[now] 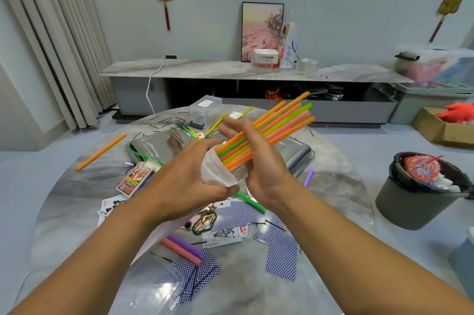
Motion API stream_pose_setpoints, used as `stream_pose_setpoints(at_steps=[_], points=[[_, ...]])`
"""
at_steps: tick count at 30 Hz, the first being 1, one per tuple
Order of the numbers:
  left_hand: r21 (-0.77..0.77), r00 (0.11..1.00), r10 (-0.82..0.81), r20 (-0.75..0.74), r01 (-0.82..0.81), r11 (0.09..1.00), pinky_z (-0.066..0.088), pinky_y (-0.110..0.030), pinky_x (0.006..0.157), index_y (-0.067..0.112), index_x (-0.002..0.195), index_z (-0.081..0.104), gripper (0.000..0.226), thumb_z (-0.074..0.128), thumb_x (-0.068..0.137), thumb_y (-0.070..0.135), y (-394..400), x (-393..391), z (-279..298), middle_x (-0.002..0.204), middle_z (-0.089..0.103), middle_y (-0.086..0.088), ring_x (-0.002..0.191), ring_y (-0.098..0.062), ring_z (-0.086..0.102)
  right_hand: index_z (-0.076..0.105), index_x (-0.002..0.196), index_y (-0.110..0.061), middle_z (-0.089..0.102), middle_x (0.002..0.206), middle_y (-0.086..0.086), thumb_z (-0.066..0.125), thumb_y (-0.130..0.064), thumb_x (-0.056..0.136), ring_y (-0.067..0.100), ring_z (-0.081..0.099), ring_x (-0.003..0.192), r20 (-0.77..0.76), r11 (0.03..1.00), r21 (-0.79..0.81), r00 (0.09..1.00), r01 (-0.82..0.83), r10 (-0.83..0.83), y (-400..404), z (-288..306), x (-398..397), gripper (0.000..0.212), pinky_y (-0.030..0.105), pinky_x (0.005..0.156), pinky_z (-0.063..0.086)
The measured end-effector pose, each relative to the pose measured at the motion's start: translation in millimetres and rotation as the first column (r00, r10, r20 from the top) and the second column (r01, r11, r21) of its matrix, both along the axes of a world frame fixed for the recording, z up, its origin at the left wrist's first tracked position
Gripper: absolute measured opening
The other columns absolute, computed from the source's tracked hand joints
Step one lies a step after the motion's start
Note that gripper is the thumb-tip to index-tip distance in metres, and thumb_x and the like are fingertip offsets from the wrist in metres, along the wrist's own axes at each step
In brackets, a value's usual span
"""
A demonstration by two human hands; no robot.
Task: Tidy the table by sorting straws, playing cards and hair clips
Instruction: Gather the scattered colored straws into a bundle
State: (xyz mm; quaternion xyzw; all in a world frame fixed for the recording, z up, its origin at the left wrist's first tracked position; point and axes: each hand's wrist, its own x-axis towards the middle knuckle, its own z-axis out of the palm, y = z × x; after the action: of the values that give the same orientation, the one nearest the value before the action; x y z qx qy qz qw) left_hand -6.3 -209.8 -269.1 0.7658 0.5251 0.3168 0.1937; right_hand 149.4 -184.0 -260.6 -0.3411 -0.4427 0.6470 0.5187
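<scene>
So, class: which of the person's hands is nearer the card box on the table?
Left. The left hand is just right of the card box; the right hand is beyond it.

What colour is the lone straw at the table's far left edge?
Orange: the lone straw shows plainly in the head view.

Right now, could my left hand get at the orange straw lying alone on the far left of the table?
Probably not yet. The orange straw lies unobstructed, but the left hand grips the plastic bag holding the straw bundle, so it would have to let go first.
</scene>
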Motion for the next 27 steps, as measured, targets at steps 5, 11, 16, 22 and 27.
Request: stream_pose_setpoints(at_steps=[5, 11, 16, 22, 27], points=[[-0.014, 0.998, 0.036, -0.050, -0.037, 0.999, 0.050, -0.038, 0.083, 0.050, 0.113, 0.041, 0.064, 0.068, 0.056, 0.065, 1, 3, -3, 0.107, 0.051, 0.024, 0.097, -0.001, 0.056, 0.058, 0.130, -0.031, 0.069, 0.118, -0.008, 0.072, -0.044, 0.079, 0.012, 0.065, 0.111, 0.270, 0.995, 0.089, 0.962, -0.053, 0.027, -3, -14, -8, 0.055, 0.037, 0.099, 0.050], [-0.023, 0.991, 0.079, -0.106, -0.082, 0.996, 0.041, -0.029, 0.086, 0.051, 0.126, 0.035, 0.076, 0.068, 0.060, 0.067, 4, -2, -3, 0.116, 0.038, 0.030, 0.104, -0.001, 0.045, 0.027, 0.143, -0.047, 0.053, 0.132, -0.005, 0.066, -0.037, 0.091, 0.008, 0.062, 0.111, 0.077, 0.796, 0.363, 0.836, 0.483, -0.543, 2, 2, 3, 0.066, 0.038, 0.094, 0.052], [-0.025, 0.991, 0.065, -0.115, -0.068, 0.997, 0.043, -0.032, 0.091, 0.049, 0.128, 0.035, 0.078, 0.070, 0.060, 0.067, 5, 1, -6, 0.117, 0.039, 0.028, 0.106, 0.000, 0.046, 0.045, 0.143, -0.025, 0.059, 0.129, -0.007, 0.041, -0.020, 0.105, 0.003, 0.058, 0.117, 0.197, 0.827, 0.415, 0.850, 0.379, -0.489, 4, -1, 5, 0.039, 0.033, 0.106, 0.045], [-0.048, 0.990, 0.029, -0.138, -0.036, 0.998, 0.050, -0.037, 0.082, 0.051, 0.110, 0.039, 0.062, 0.066, 0.055, 0.060, 5, 3, -9, 0.106, 0.048, 0.022, 0.100, -0.007, 0.056, 0.052, 0.139, -0.025, 0.053, 0.141, -0.010, 0.039, -0.040, 0.104, -0.005, 0.046, 0.123, 0.532, 0.963, 0.264, 0.842, -0.063, -0.091, -18, -20, -10, 0.041, 0.020, 0.106, 0.034], [-0.047, 0.988, 0.016, -0.152, -0.023, 0.999, 0.050, -0.039, 0.080, 0.053, 0.103, 0.041, 0.053, 0.066, 0.056, 0.056, 9, 3, -14, 0.101, 0.050, 0.021, 0.100, -0.006, 0.053, 0.019, 0.154, -0.035, 0.024, 0.151, -0.025, 0.032, -0.064, 0.096, -0.007, 0.021, 0.139, 0.573, 0.973, 0.219, 0.816, -0.070, -0.071, -17, -23, -15, 0.065, 0.022, 0.116, 0.015]])
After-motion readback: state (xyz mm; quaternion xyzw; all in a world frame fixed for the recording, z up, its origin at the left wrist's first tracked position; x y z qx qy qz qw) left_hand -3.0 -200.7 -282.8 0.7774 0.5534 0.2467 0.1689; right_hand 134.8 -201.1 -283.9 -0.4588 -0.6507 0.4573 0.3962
